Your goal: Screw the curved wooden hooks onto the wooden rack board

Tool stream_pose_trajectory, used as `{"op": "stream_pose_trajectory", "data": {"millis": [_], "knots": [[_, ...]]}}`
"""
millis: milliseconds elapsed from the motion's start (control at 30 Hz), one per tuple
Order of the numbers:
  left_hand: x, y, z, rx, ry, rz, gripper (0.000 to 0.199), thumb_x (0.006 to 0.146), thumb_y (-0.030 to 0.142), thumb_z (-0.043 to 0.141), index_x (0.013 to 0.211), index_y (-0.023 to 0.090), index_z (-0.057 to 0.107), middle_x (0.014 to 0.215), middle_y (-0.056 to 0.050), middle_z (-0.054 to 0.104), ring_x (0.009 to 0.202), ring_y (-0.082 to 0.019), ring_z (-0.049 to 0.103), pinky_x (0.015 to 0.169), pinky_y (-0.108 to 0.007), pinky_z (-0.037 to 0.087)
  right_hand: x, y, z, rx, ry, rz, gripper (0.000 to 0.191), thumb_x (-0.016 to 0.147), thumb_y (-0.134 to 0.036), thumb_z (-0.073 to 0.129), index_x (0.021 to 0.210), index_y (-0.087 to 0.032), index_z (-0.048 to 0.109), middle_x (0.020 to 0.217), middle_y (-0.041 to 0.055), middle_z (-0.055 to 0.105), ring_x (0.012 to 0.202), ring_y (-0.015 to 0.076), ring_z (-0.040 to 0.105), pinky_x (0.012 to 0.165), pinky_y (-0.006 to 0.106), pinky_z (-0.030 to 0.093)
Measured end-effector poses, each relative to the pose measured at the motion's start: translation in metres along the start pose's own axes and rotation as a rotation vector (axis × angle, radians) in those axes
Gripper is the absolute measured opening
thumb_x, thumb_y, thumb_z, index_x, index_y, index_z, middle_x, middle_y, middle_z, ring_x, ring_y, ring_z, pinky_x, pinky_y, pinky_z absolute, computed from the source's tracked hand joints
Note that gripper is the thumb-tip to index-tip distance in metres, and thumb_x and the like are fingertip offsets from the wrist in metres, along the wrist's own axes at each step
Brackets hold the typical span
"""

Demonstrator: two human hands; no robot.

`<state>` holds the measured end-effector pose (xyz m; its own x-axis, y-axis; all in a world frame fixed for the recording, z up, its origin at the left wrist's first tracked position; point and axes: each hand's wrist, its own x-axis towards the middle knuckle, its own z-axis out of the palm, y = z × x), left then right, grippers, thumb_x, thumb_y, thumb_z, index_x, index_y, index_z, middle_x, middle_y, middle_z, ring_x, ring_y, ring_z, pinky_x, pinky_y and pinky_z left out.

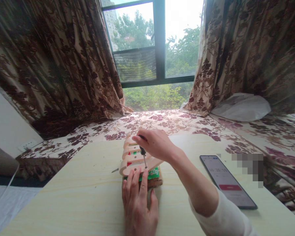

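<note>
My right hand (158, 142) is wrapped round the dark handle of a screwdriver (143, 151). Its metal shaft points down, with the tip at the near bar of a pale peach plastic piece (124, 166) that has several curved bars and holes. On that same near edge lie the stretched-out fingers of my left hand (139, 205), pressing it from the front. Beneath the plastic is a green packet (154, 173) with white print, resting on a brown block (158, 183). The screwdriver's very tip and any screw under it are too small to make out.
A phone (227, 183) showing a timer lies on the pale table (83, 196) at the right. Left of the plastic piece is a small dark pointed object (115, 170). Beyond the table spreads a flowered cloth (157, 123), with a white bag (243, 106) at the back right.
</note>
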<state>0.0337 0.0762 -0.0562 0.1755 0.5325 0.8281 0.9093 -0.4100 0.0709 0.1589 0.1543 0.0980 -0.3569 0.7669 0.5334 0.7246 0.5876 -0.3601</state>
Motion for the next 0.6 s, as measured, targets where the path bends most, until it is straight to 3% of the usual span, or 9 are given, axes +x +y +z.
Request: {"op": "stream_pose_trajectory", "data": {"millis": [167,433,600], "knots": [[0.000,0.001,-0.001,-0.009,-0.001,0.004,0.054,0.081,0.010,0.049,0.134,0.013,0.041,0.136,-0.014,0.045,0.134,-0.028,0.031,0.110,-0.046,0.023,-0.002,-0.004,-0.001,0.120,-0.075,-0.128,0.032,0.094,-0.038,0.041,0.075,-0.018,0.057,0.067,-0.0018,0.054,0.061,0.0085,0.040,0.056,0.023,0.023],[-0.002,-0.001,0.000,0.003,-0.044,-0.001,0.060,0.080,0.012,0.052,0.138,0.018,0.036,0.140,-0.012,0.043,0.135,-0.027,0.030,0.111,-0.046,0.023,0.003,0.006,0.002,0.005,0.022,-0.016,0.037,0.090,-0.042,0.047,0.062,-0.017,0.053,0.056,-0.0032,0.046,0.054,0.0086,0.031,0.053,0.024,0.021],[-0.003,-0.002,0.001,-0.002,-0.009,-0.011,0.060,0.080,0.012,0.051,0.138,0.017,0.035,0.138,-0.012,0.045,0.134,-0.028,0.032,0.111,-0.046,0.024,-0.001,0.003,0.001,-0.008,-0.004,-0.034,0.028,0.093,-0.036,0.042,0.079,-0.018,0.059,0.066,-0.0010,0.057,0.059,0.0095,0.042,0.055,0.024,0.023]]}}
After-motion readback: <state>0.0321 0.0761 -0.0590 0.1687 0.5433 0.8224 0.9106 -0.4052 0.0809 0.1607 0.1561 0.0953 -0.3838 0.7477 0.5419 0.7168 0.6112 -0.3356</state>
